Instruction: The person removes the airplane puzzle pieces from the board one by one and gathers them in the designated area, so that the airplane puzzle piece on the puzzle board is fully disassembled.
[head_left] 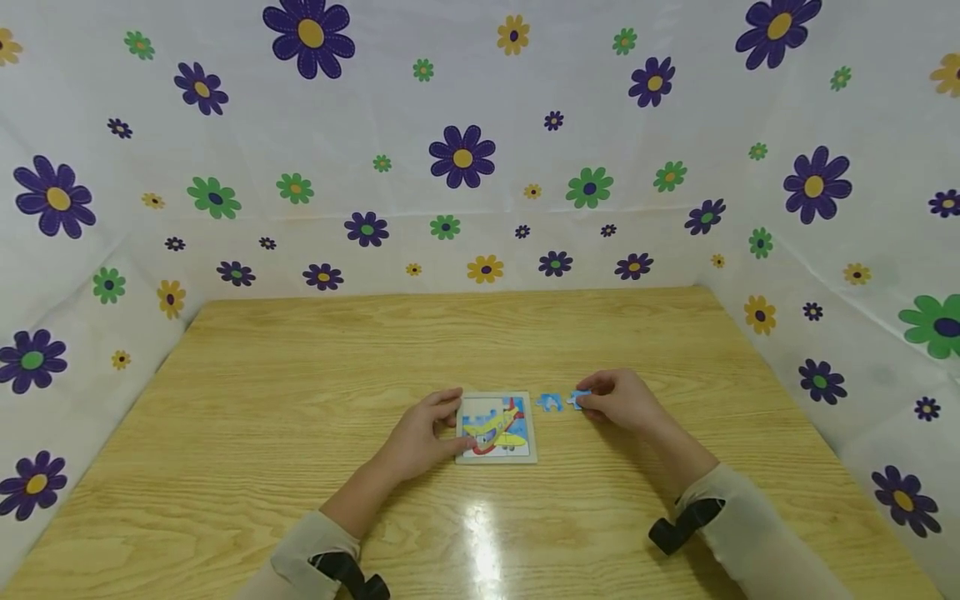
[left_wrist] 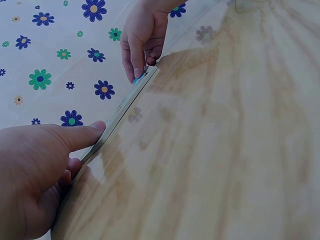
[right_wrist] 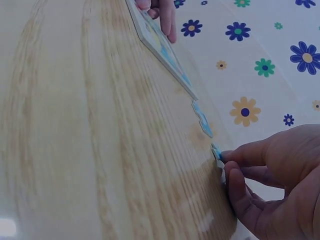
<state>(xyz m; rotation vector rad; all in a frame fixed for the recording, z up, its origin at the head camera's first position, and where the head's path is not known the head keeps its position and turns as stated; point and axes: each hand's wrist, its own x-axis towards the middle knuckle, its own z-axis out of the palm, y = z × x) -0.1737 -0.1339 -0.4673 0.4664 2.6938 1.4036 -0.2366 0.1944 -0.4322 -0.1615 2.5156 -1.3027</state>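
A small square jigsaw puzzle board [head_left: 497, 458] with a pale rim lies on the table, showing a yellow and red airplane on blue. My left hand [head_left: 423, 437] grips its left side, thumb on top and fingers along the edge; the left wrist view shows this hand [left_wrist: 45, 170] close up. To the board's right lies a loose blue puzzle piece [head_left: 551, 403], which nothing touches. Farther right, my right hand [head_left: 626, 402] pinches another blue puzzle piece [head_left: 576, 397] between thumb and fingers, low at the tabletop. In the right wrist view the fingers partly hide that piece [right_wrist: 216, 152].
The wooden table [head_left: 300, 350] stretches out on all sides of the board. White cloth with printed flowers [head_left: 462, 157] hangs behind it and at both sides. Dark wrist straps with cameras [head_left: 686, 525] sit over the sleeves.
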